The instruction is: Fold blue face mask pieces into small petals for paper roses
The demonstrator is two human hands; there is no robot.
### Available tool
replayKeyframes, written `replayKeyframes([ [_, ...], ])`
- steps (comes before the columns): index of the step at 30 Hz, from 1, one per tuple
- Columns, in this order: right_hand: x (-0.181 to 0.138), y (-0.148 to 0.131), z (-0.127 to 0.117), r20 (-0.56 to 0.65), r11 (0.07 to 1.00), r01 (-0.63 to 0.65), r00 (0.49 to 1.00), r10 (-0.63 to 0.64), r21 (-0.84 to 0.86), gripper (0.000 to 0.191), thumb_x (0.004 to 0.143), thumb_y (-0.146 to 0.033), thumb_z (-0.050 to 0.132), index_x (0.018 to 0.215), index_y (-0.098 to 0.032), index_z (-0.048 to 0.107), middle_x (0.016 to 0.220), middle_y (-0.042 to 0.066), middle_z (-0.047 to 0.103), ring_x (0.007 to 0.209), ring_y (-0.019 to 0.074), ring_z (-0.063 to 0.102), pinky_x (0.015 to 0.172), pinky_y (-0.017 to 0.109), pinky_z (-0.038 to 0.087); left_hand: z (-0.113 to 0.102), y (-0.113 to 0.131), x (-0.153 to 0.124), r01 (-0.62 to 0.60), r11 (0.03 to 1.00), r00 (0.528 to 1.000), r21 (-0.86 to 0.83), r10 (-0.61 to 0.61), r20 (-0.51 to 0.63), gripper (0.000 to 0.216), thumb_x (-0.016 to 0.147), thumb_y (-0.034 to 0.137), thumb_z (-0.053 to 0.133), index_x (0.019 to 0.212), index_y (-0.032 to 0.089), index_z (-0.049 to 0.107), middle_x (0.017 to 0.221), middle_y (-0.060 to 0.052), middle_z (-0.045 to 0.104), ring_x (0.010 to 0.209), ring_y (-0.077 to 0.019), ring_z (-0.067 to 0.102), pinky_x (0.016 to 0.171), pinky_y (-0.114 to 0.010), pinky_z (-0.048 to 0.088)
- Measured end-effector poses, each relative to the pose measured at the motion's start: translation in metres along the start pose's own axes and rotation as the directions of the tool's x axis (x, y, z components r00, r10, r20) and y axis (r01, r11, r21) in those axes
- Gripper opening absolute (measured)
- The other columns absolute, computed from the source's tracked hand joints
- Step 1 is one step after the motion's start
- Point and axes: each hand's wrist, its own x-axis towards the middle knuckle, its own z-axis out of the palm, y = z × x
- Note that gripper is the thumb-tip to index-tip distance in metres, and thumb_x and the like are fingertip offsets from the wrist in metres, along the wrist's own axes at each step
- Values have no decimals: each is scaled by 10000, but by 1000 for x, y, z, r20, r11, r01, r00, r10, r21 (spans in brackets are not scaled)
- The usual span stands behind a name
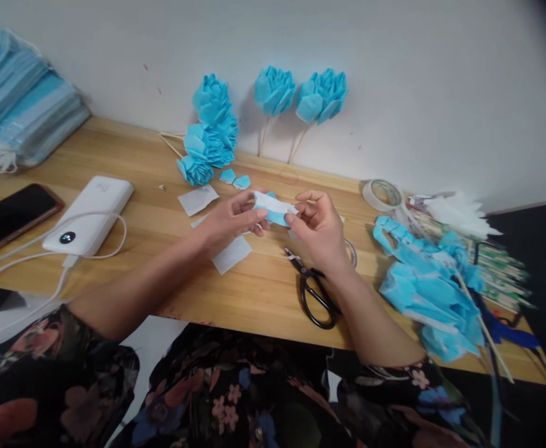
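Both hands meet above the middle of the wooden table [263, 292]. My left hand [232, 221] and my right hand [317, 227] each pinch one end of a small blue and white piece of mask fabric [273, 208], held between them just above the tabletop. Black scissors [314, 292] lie on the table under my right wrist. White fabric scraps [198, 199] lie beneath and behind my left hand.
Several blue fabric flowers [210, 134] lie and lean against the back wall. A tape roll [384, 194] and a heap of cut blue mask pieces [431, 292] with sticks sit at the right. A white power bank [91, 214], phone [9, 218] and mask stack [21, 102] are at the left.
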Motion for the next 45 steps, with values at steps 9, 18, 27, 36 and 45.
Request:
replayKeyframes([
  [9,-8,2,1,37,982,73,997,-68,-175,133,887,-261,612,973,-262,511,701,-71,593,595,103,562,601,270,435,-2,-1,-3,136,986,991,99,-135,-18,367,775,432,818,873,81,772,768,-110,761,718,-173,696,711,-312,579],
  [18,-8,-8,0,125,909,174,983,-136,-378,198,857,-330,659,1042,-263,682,898,6,711,780,162,637,676,299,529,1,0,-4,83,990,995,113,-76,-57,407,726,505,836,881,131,798,892,-112,792,783,-192,724,684,-289,568],
  [27,-9,-7,3,135,883,206,977,-164,-421,268,811,-338,731,1057,-247,674,1017,36,731,873,181,656,702,308,538,3,-3,-6,75,991,996,107,-70,-49,392,779,490,800,960,142,810,958,-116,797,858,-201,725,783,-334,585],
  [36,-6,-3,2,38,936,107,994,-100,-337,232,812,-344,714,1010,-236,659,914,10,706,816,152,638,663,278,529,3,-4,-6,55,996,998,69,-53,-24,351,768,475,820,944,171,816,971,-98,798,878,-187,722,761,-299,586],
  [45,-6,4,-2,8,934,145,989,-150,-327,66,855,-287,661,905,-259,695,882,-9,729,762,145,647,704,303,548,3,0,-6,77,997,997,-22,-77,3,355,789,438,810,968,132,796,1020,-135,787,877,-221,747,765,-325,580],
])
